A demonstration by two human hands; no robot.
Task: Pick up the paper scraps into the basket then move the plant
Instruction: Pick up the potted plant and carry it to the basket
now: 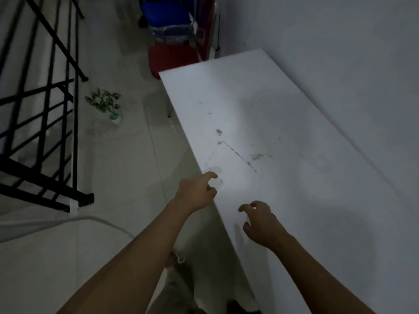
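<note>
A small plant (pixel 106 103) with green-and-white leaves stands in a white pot on the tiled floor, left of the white table (pixel 283 137). My left hand (pixel 196 191) hovers over the table's near left edge, fingers loosely curled and apart, holding nothing. My right hand (pixel 260 223) is just to its right above the tabletop, fingers spread and bent, also holding nothing. The tabletop carries only grey smudges and a thin dark line. No paper scraps and no basket are in view.
A black metal stair railing (pixel 40 123) runs along the left. A red chair (pixel 172 57) with a blue chair (pixel 163 14) behind it stands beyond the table's far end. A white wall (pixel 340 41) borders the table on the right.
</note>
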